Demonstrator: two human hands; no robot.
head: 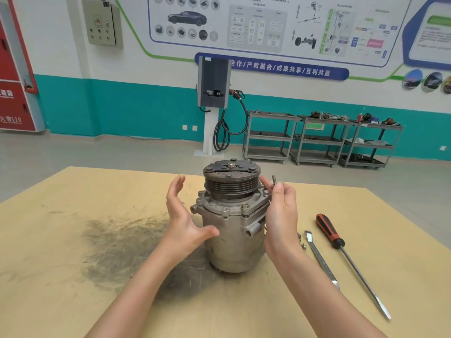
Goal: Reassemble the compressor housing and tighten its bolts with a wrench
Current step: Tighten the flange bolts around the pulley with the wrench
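Grey metal is what the compressor [231, 215] is made of, and it stands upright near the middle of the table [73, 240], closer to the far edge, with its round pulley [231, 176] on top. I think the housing is already back together, because the top part sits flat on the body. I can see two bolt heads [245, 205] sitting in the rim at the front, so some bolts look like they are in. My right hand [280, 211] is beside the right of the compressor and pinches one loose bolt [274, 182] between its fingertips, with the bolt pointing up. My guess is this bolt goes in a hole on that side next. My left hand [183, 215] is open, its fingers straight and spread, just beside the left of the compressor and not touching it as far as I can tell. One wrench [319, 258] lies on the table to the right of my right arm, and nobody holds it, so the tightening looks like it is left to do. One screwdriver [341, 250] with a red and black handle lies further right, toward the right edge. Some small metal bits [302, 243] lie by the wrench head; I cannot count them.
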